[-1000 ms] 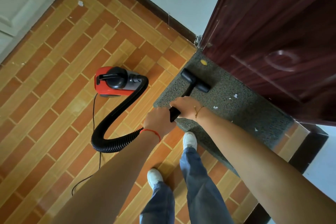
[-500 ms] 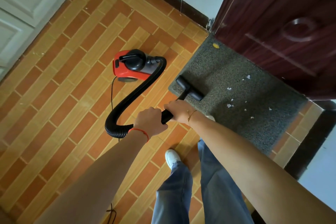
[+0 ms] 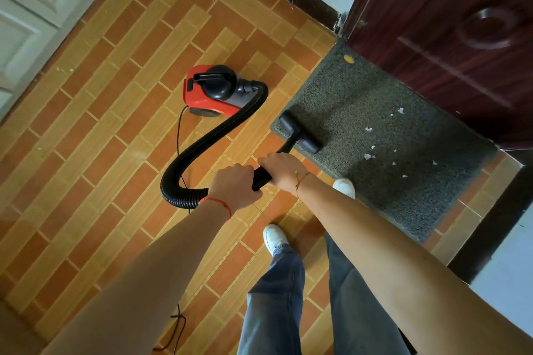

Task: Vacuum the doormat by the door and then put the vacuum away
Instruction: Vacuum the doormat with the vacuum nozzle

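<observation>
— Doormat point(image 3: 383, 153) first: where does it lie from the hands?

— Just beyond them and to the right, flat on the tiled floor point(image 3: 101, 124), its far edge against the dark red door point(image 3: 450, 46). Nearest the camera, two forearms reach out over jeans and white shoes; one shoe touches the mat's near edge.

— And the hands?

— Left hand point(image 3: 235, 184) has its fingers curled round the ribbed black hose point(image 3: 213, 135), a red string on its wrist. Right hand point(image 3: 284, 170), just beside it, grips the black tube further along, a thin bracelet on its wrist.

— Where does that tube go?

— Up from the right hand to the black floor nozzle point(image 3: 301, 131), which sits on the mat's near left corner.

— Anything on the mat?

— White paper scraps point(image 3: 367, 156) scattered right of the nozzle, apart from it, and a yellow bit point(image 3: 349, 58) near the far corner.

— The vacuum point(image 3: 215, 92)?

— Red and black, on the floor beyond the left hand, left of the mat; the hose loops from it back to the hands, and a thin cord trails across the tiles.
</observation>
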Demonstrator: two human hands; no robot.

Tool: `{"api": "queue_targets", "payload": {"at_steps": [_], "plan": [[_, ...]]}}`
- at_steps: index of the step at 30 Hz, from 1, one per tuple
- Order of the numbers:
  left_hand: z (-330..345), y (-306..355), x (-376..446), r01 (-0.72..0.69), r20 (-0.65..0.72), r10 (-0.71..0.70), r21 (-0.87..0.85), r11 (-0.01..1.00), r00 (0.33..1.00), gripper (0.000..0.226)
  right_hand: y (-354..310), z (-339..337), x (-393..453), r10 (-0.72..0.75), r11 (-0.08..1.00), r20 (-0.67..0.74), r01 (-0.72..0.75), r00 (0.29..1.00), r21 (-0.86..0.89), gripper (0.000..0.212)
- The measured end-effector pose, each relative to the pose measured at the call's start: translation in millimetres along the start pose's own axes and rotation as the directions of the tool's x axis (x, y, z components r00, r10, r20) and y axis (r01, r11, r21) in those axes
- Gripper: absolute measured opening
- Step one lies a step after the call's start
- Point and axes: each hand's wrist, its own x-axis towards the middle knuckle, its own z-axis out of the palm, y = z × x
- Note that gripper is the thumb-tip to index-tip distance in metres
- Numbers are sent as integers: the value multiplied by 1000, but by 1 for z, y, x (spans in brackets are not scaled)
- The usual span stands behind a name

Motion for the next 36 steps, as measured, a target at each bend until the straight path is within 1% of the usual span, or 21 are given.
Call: {"api": "queue_targets", "payload": {"at_steps": [4,9,15,19,24,30,36], "plan": [[-15,7,10,-5,-22,5,10,1000,1000,19,14,-16,1,4,1000,-5,-4,1000,-11,13],[-35,24,21,-1,-46,2,16,1000,999,20,37,-43,-4,-33,999,-7,32,999,-42,16],[-60,58,31,6,-94,-3,34,999,996,22,75,-64,-18,-79,997,-9,79,997,-16,20],[-74,66,38,23,-84,-24,-10,1000,996,23,89,-80,-16,-103,994,6,103,995,-22,20],[-87,84,46,75,-72,-77,-22,997,994,19,107,-95,-15,-139,986,35,142,990,-89,17],[-93,124,82,65,-32,-69,-127,990,997,19,156,-102,-15,-107,991,47,111,993,-81,15],[-103,163,125,85,-47,-95,-181,980,994,15,210,-111,-10,-64,991,15,65,998,-118,15]]}}
